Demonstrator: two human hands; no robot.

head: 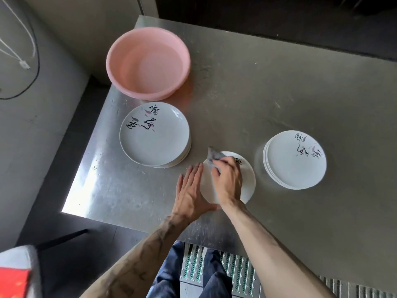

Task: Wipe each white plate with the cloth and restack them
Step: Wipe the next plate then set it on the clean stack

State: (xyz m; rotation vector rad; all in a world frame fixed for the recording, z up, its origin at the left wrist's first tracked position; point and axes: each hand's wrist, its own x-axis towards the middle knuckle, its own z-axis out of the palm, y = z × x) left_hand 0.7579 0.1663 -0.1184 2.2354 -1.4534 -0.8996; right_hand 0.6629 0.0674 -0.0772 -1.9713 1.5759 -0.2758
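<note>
A single white plate [247,183] with black lettering lies on the steel table in front of me. My right hand [227,179] grips a grey cloth [214,155] and presses it on the plate's far left part. My left hand [191,190] lies flat with straight fingers against the plate's left rim. A stack of white plates [154,134] stands to the left. Another stack of white plates [295,160] stands to the right.
A pink plastic basin [148,61] sits at the table's far left, behind the left stack. The steel table [279,87] ends at a left edge beside the left stack and at a near edge by my legs.
</note>
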